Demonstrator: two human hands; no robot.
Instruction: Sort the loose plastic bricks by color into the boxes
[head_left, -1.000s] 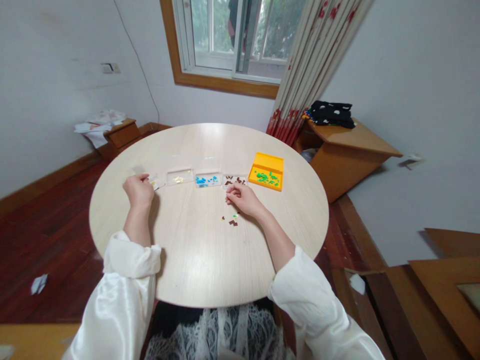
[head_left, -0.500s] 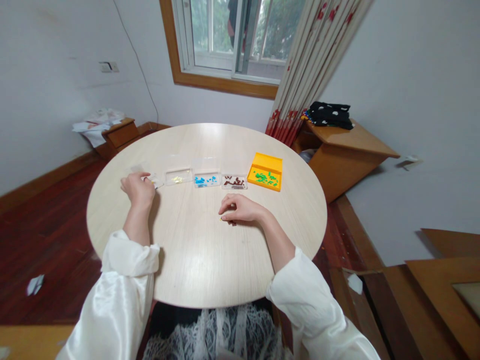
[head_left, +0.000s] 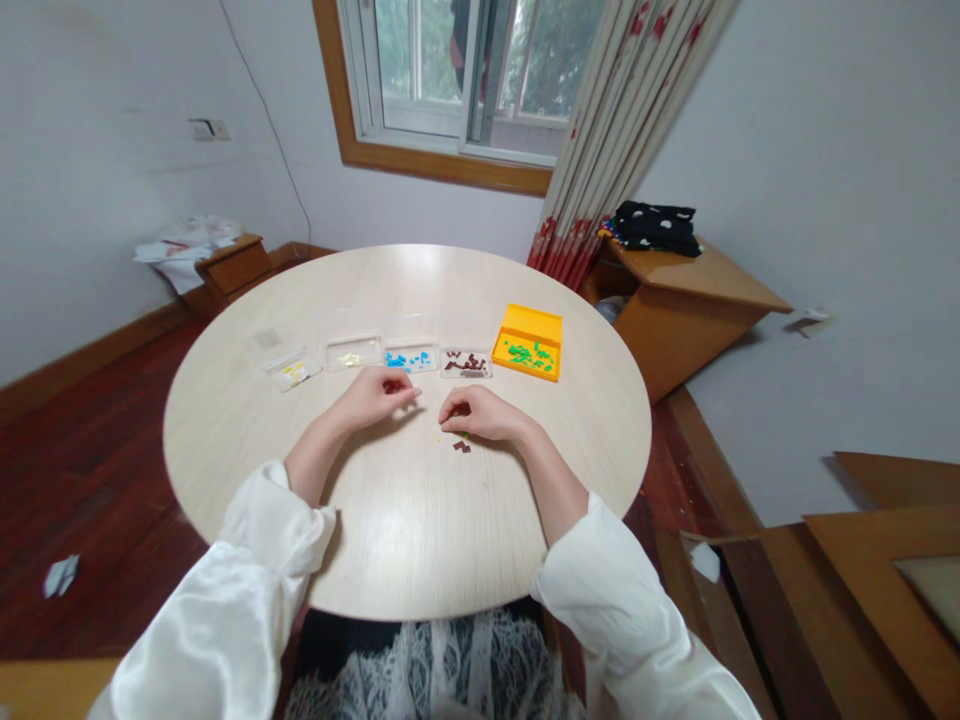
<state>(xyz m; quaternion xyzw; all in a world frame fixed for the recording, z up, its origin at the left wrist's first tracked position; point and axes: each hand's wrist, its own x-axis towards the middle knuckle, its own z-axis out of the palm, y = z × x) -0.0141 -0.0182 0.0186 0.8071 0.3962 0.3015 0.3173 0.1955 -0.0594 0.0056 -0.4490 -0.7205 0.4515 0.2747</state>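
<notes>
My left hand (head_left: 375, 396) hovers just in front of the clear box of blue pieces (head_left: 409, 361), its thumb and fingertips pressed together. Whatever they hold is too small to make out. To its right, my right hand (head_left: 481, 412) is curled in a pinch close to the tabletop, and what lies between its fingertips is hidden. Below that hand lie a few small brown pieces (head_left: 462, 447) and tiny yellow bits (head_left: 439, 439). A clear box of brown pieces (head_left: 466, 364) stands behind it.
On the round table (head_left: 405, 540), a clear box with yellow pieces (head_left: 295, 370) and another with pale yellow ones (head_left: 352, 353) stand left. An open yellow case (head_left: 531, 320) with green pieces (head_left: 529, 355) is at right. Wooden cabinets (head_left: 705, 300) flank the right side.
My left hand has moved right, from the leftmost clear box to near the table's middle. The right hand stays almost in place, and the brown pieces below it show more fully.
</notes>
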